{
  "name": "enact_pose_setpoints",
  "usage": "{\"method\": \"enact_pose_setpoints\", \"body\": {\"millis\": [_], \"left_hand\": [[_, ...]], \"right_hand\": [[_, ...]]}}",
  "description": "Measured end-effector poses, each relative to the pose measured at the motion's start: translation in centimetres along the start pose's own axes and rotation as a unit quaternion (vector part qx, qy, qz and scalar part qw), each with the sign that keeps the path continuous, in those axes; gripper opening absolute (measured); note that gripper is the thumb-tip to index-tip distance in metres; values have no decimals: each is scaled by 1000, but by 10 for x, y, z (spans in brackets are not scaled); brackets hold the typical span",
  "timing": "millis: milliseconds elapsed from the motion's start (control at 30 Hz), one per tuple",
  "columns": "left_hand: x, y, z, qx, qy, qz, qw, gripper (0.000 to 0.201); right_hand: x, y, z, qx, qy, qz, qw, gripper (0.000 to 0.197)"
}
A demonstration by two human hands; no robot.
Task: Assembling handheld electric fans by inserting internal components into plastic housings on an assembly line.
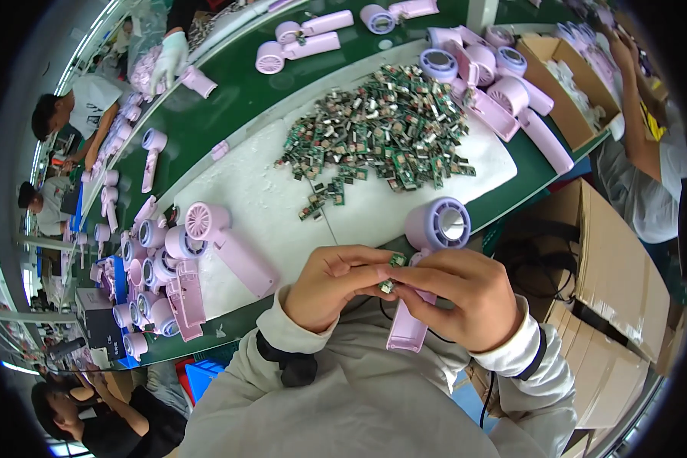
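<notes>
My left hand point(334, 284) pinches a small green circuit board point(391, 272) between thumb and fingers. Close beside it, my right hand point(466, 294) is closed around a pink handheld fan body point(409, 324), its fingertips at the board's edge. The fan's round purple head point(437, 224) points away from me, and its lower handle hangs below my fingers. How far the board sits against the handle is hidden by my fingers. Just beyond my hands, a large heap of circuit boards point(382, 126) lies on a white foam sheet point(275, 206).
Pink fan bodies point(153, 275) crowd the left, one large fan point(229, 244) nearer me. More fan parts point(496, 84) pile at the right by an open cardboard box point(565, 91). Large cartons point(618, 275) stand at my right. A co-worker's gloved hand point(169, 61) reaches in across the green belt point(237, 91).
</notes>
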State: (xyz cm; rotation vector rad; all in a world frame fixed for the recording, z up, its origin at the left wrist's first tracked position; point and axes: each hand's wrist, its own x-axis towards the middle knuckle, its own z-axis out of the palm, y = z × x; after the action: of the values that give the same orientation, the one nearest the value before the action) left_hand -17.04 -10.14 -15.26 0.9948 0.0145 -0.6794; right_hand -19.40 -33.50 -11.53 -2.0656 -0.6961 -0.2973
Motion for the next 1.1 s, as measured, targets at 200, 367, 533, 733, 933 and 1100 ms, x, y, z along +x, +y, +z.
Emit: {"method": "enact_pose_setpoints", "body": {"millis": [200,367,533,733,933,1100], "left_hand": [[0,-5,10,43,47,-22,998,26],[0,-8,11,43,67,-4,997,25],[-1,-9,12,92,51,0,994,29],[2,-17,11,69,16,55,996,24],[-26,-32,4,72,18,95,993,23],[-41,-32,1,60,29,109,992,22]], "right_hand": [[-7,-12,2,-119,-16,-45,992,28],[-8,-18,9,-178,-17,-35,983,25],[-11,-11,6,-169,-35,-57,983,28],[-10,4,-2,-155,-44,-114,980,26],[-13,8,13,-60,-101,-150,982,22],[-6,-6,22,-28,-140,-101,985,25]]}}
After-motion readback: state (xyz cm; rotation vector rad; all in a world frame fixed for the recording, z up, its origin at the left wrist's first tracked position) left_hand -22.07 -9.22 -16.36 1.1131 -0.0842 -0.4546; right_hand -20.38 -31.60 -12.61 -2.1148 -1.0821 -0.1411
